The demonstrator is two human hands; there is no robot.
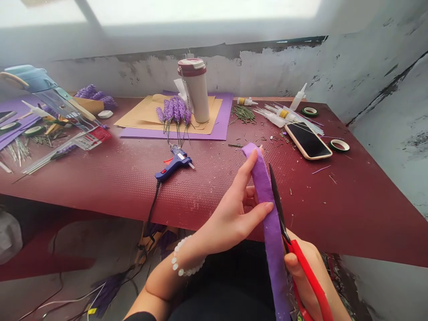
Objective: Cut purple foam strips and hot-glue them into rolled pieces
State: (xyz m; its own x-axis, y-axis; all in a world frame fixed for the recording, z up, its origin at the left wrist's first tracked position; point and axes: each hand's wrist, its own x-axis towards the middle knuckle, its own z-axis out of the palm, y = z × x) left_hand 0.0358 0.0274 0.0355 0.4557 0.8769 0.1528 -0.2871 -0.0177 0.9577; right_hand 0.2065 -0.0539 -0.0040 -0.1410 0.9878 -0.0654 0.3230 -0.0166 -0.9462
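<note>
A long purple strip [272, 232] hangs from my left hand [239, 209], pinched between thumb and fingers over the table's front edge. My right hand [309, 267] is wrapped round red-handled scissors [301, 258], whose dark blades point up along the strip's right edge. My wrist on the left carries a bracelet of pale beads. The strip's lower end runs out of view at the bottom.
On the dark red table [207, 178] lie a blue glue gun [174, 164], purple flowers [174, 110], a tall cup [197, 91], a phone [308, 140], tape rolls and small bottles. A clear jug [56, 98] is at left.
</note>
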